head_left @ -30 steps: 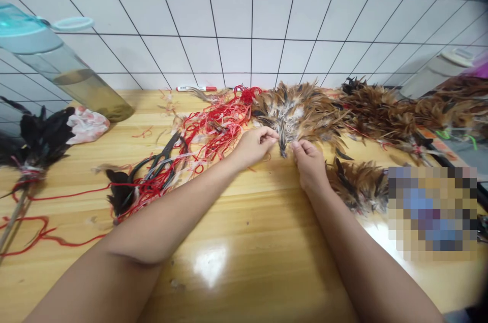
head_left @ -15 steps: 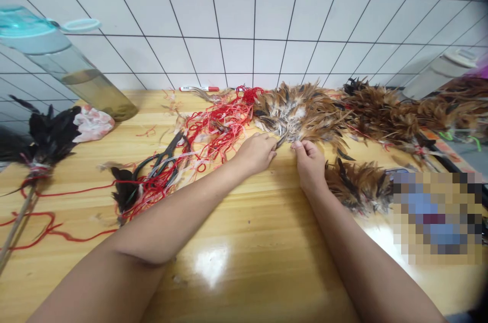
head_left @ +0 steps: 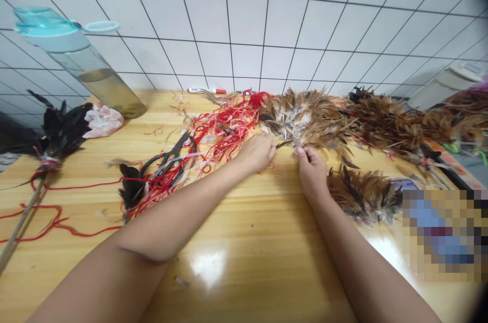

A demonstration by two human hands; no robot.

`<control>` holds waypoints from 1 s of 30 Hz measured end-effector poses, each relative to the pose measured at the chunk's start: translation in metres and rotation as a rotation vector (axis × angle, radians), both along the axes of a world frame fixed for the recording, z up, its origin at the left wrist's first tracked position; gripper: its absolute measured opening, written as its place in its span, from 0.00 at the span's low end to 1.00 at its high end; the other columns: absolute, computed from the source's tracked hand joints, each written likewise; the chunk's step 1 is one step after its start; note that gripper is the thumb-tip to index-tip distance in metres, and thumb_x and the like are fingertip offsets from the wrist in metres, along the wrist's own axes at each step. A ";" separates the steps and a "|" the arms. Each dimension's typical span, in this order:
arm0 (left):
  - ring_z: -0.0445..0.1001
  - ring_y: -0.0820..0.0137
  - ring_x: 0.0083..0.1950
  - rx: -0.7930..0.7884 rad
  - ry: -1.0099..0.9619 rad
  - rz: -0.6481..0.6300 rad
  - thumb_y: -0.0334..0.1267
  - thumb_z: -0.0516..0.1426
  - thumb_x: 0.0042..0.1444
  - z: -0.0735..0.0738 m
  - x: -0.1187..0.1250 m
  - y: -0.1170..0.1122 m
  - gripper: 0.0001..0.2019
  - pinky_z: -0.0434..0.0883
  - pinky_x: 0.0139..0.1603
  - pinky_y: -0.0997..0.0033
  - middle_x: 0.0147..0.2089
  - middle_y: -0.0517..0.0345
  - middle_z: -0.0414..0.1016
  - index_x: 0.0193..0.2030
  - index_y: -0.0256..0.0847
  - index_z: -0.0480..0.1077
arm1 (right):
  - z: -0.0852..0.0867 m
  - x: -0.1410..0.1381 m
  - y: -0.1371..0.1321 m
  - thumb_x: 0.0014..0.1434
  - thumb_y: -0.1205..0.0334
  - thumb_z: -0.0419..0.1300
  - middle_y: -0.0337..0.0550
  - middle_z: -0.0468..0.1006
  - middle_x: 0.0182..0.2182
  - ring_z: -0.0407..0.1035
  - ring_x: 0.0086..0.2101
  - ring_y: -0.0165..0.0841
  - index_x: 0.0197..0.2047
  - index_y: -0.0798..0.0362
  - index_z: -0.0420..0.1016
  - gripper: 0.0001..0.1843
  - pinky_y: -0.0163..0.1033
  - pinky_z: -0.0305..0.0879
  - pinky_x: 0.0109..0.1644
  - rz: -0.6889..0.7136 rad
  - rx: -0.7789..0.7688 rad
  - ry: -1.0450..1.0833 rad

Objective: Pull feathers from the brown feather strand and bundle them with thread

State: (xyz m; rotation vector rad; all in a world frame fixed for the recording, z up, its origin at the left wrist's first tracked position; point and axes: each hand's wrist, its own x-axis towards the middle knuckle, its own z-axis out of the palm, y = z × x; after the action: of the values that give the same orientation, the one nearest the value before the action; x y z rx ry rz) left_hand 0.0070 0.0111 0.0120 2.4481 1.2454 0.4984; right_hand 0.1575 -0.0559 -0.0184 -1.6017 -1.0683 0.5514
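Now then, item one: you have a fan-shaped bunch of brown, cream and black rooster feathers [head_left: 307, 119] lying flat on the table, just ahead of your hands, with a thin dark quill [head_left: 284, 143] sticking out toward them. It looks loose and ruffled, with no binding visible on it, though red thread touches its left edge.

Your left hand [head_left: 256, 153] is curled at the bunch's near edge, but whether it grips anything, you cannot tell. Your right hand [head_left: 310, 164] is pinched closed beside the quill, with the fingertips [head_left: 299, 151] together.

Elsewhere, as far as can be judged, some work looks done: a black feather duster on a cane stick [head_left: 61, 130] is wound with red and white binding. Long brown feather strips [head_left: 389, 122] and a rounded brown feather tuft [head_left: 362, 193] lie to your right.

Also listed: a tangle of red thread [head_left: 224, 130], black-handled scissors [head_left: 168, 166], a black feather tuft [head_left: 131, 187], a pink-and-white plastic bag [head_left: 102, 121], a clear bottle with a teal lid [head_left: 80, 56], a red-capped marker [head_left: 206, 91], a varnished wooden table [head_left: 229, 262] and a white tiled wall [head_left: 229, 18].
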 end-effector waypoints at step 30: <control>0.60 0.81 0.25 -1.066 -1.096 -0.062 0.39 0.68 0.37 -0.012 0.017 -0.011 0.18 0.57 0.25 0.80 0.25 0.65 0.63 0.30 0.36 0.65 | 0.000 -0.001 0.001 0.49 0.52 0.60 0.35 0.64 0.19 0.56 0.25 0.28 0.22 0.52 0.68 0.13 0.35 0.55 0.31 0.203 0.035 0.091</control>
State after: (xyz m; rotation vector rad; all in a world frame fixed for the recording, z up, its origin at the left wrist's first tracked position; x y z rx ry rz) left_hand 0.0240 0.0004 0.0005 1.0082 0.6325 0.7346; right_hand 0.1563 -0.0545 -0.0180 -1.4327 -1.1727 0.7301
